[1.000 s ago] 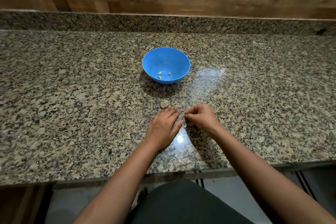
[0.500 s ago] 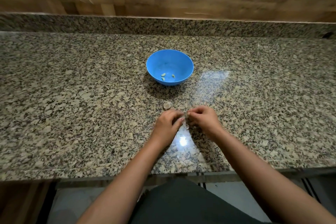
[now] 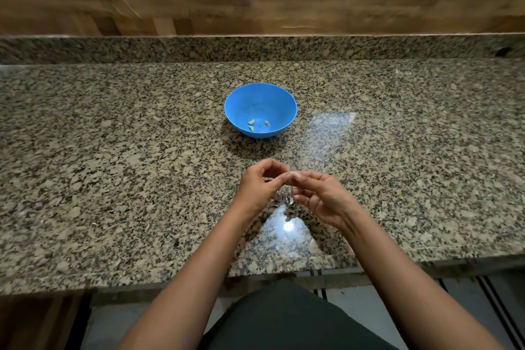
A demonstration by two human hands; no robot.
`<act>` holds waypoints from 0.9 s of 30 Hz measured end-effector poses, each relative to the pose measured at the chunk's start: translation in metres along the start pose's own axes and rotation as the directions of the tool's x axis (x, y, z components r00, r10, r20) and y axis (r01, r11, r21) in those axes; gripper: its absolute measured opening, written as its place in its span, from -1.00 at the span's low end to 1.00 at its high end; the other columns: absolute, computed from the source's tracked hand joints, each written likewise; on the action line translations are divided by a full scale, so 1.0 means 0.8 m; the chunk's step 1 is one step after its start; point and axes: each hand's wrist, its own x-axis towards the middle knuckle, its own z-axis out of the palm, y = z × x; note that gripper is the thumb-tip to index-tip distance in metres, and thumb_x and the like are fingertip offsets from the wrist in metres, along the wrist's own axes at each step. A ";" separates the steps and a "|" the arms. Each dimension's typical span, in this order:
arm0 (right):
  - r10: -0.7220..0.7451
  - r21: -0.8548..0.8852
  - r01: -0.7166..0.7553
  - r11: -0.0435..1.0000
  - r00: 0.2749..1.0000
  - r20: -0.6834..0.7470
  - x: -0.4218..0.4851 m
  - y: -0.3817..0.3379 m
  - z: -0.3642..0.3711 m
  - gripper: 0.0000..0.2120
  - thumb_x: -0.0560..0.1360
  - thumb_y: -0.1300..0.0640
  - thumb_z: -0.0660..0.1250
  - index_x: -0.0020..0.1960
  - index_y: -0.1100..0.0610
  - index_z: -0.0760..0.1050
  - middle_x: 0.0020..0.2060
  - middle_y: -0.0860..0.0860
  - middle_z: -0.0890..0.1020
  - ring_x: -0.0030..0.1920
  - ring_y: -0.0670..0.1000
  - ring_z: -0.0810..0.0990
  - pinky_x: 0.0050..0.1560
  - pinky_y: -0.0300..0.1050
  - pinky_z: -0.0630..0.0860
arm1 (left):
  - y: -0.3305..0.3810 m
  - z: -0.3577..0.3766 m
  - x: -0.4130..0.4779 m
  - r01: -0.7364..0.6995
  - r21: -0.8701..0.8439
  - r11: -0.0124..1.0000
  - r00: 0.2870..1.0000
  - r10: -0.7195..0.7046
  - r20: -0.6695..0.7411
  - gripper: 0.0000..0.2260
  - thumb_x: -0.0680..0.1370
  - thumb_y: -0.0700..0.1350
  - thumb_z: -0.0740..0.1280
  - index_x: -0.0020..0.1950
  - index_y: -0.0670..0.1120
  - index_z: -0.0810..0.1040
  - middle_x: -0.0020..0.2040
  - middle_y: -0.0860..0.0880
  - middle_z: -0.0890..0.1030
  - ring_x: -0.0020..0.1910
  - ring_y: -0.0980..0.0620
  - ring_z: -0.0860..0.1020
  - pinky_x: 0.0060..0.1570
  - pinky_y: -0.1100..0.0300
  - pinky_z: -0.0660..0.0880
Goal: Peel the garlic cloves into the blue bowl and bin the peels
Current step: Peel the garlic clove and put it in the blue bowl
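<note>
A blue bowl [image 3: 262, 99] stands on the granite counter and holds three peeled garlic cloves [image 3: 251, 122]. Just in front of it, my left hand [image 3: 257, 187] and my right hand [image 3: 321, 196] meet above the counter. Both pinch one small garlic clove [image 3: 291, 174] between thumb and fingertips; most of it is hidden by the fingers. A pale peel [image 3: 290, 200] lies on the counter under the hands.
The granite counter [image 3: 113, 165] runs the full width, with a raised granite ledge [image 3: 255, 48] and a wooden wall behind. Tiny peel scraps [image 3: 93, 224] lie to the left. The counter's front edge [image 3: 170, 281] is close to my body.
Both hands have risen off the counter with the clove pinched between them. The small round garlic piece seen ahead of my left hand is no longer visible.
</note>
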 end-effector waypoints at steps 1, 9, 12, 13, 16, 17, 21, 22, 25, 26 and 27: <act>0.015 0.006 -0.015 1.000 1.000 0.016 -0.001 -0.001 -0.002 -0.91 0.48 0.36 0.28 -0.05 0.35 0.53 -0.25 0.14 0.63 -0.37 -0.02 0.55 -0.36 -0.26 0.57 | 0.003 -0.002 0.000 -0.007 0.007 1.000 1.000 0.007 0.031 -0.95 0.47 -0.18 0.42 -0.13 -0.11 0.56 -0.22 0.04 0.60 -0.23 0.20 0.54 -0.19 0.33 0.49; 0.067 0.054 -0.070 0.996 0.996 0.065 0.001 0.000 -0.002 -0.85 0.36 0.30 0.36 -0.08 0.33 0.55 -0.27 0.11 0.62 -0.32 -0.05 0.55 -0.31 -0.29 0.56 | 0.012 -0.010 -0.003 -0.043 0.071 0.997 0.988 0.032 0.149 -0.94 0.52 -0.20 0.33 -0.12 -0.07 0.50 -0.18 0.00 0.50 -0.15 0.07 0.46 -0.07 0.22 0.47; 0.040 0.077 -0.040 0.996 0.999 0.000 0.006 0.007 0.005 -0.92 0.41 0.28 0.36 -0.11 0.29 0.54 -0.28 0.09 0.61 -0.30 -0.06 0.52 -0.29 -0.29 0.52 | 0.013 -0.009 -0.003 -0.064 0.158 0.985 0.990 0.043 0.134 -0.92 0.54 -0.17 0.31 -0.13 -0.02 0.47 -0.20 0.03 0.45 -0.21 0.12 0.42 -0.19 0.29 0.43; 0.032 0.093 -0.030 0.995 0.999 -0.025 0.008 0.010 0.007 -0.93 0.42 0.28 0.36 -0.12 0.28 0.54 -0.28 0.08 0.60 -0.29 -0.06 0.51 -0.27 -0.29 0.50 | 0.014 -0.009 -0.002 -0.080 0.199 0.977 0.989 0.054 0.134 -0.92 0.54 -0.16 0.31 -0.13 -0.01 0.46 -0.20 0.03 0.44 -0.22 0.13 0.41 -0.22 0.30 0.41; 0.012 0.158 -0.002 0.987 0.998 -0.062 0.012 0.013 0.011 -0.87 0.39 0.26 0.39 -0.09 0.29 0.53 -0.23 0.11 0.59 -0.23 -0.03 0.50 -0.19 -0.24 0.48 | 0.013 -0.007 -0.005 -0.101 0.260 0.960 0.984 0.058 0.168 -0.94 0.54 -0.18 0.32 -0.12 -0.07 0.46 -0.19 0.05 0.43 -0.26 0.15 0.39 -0.25 0.32 0.41; 0.005 0.189 0.008 0.982 0.997 -0.071 0.013 0.013 0.012 -0.88 0.40 0.26 0.38 -0.08 0.28 0.53 -0.23 0.11 0.59 -0.23 -0.02 0.51 -0.19 -0.24 0.50 | 0.011 -0.008 -0.006 -0.100 0.282 0.954 0.983 0.052 0.175 -0.93 0.54 -0.18 0.32 -0.12 -0.07 0.45 -0.18 0.05 0.44 -0.25 0.15 0.40 -0.24 0.31 0.43; -0.012 0.257 0.037 0.966 0.995 -0.096 0.014 0.009 0.013 -0.87 0.50 0.33 0.28 0.04 0.26 0.51 -0.29 0.06 0.58 -0.32 -0.07 0.47 -0.34 -0.30 0.51 | 0.004 -0.009 -0.011 -0.022 0.238 0.971 0.991 -0.010 0.132 -0.92 0.51 -0.22 0.35 -0.10 -0.08 0.48 -0.11 -0.02 0.55 -0.14 0.08 0.54 -0.07 0.23 0.55; -0.014 0.245 0.036 0.969 0.996 -0.089 0.014 0.009 0.014 -0.86 0.50 0.34 0.27 0.04 0.27 0.50 -0.29 0.07 0.58 -0.32 -0.07 0.47 -0.33 -0.30 0.51 | 0.004 -0.007 -0.010 0.021 0.161 0.987 0.995 -0.036 0.090 -0.92 0.51 -0.24 0.35 -0.08 -0.09 0.50 -0.08 -0.06 0.58 -0.10 0.04 0.57 -0.04 0.18 0.58; -0.008 0.234 0.023 0.972 0.998 -0.067 0.014 0.011 0.017 -0.85 0.50 0.36 0.25 0.06 0.30 0.50 -0.28 0.09 0.56 -0.30 -0.05 0.48 -0.33 -0.30 0.54 | 0.008 -0.003 -0.004 0.091 -0.048 0.995 0.996 -0.091 -0.003 -0.88 0.49 -0.26 0.38 -0.02 -0.10 0.53 -0.06 -0.11 0.63 -0.10 -0.01 0.61 -0.05 0.10 0.60; -0.009 0.237 0.024 0.971 0.998 -0.066 0.015 0.011 0.017 -0.85 0.50 0.36 0.25 0.06 0.30 0.50 -0.29 0.09 0.56 -0.30 -0.06 0.47 -0.34 -0.29 0.55 | 0.009 -0.001 -0.001 0.093 -0.065 0.994 0.995 -0.094 -0.019 -0.89 0.49 -0.25 0.38 -0.01 -0.11 0.54 -0.06 -0.13 0.63 -0.10 -0.04 0.62 -0.05 0.06 0.61; -0.011 0.239 0.027 0.971 0.998 -0.068 0.016 0.011 0.016 -0.86 0.50 0.36 0.26 0.04 0.30 0.51 -0.30 0.08 0.56 -0.30 -0.06 0.47 -0.35 -0.29 0.55 | 0.010 -0.001 0.001 0.095 -0.075 0.993 0.995 -0.097 -0.031 -0.89 0.49 -0.24 0.39 -0.01 -0.11 0.54 -0.06 -0.15 0.63 -0.10 -0.05 0.62 -0.06 0.04 0.61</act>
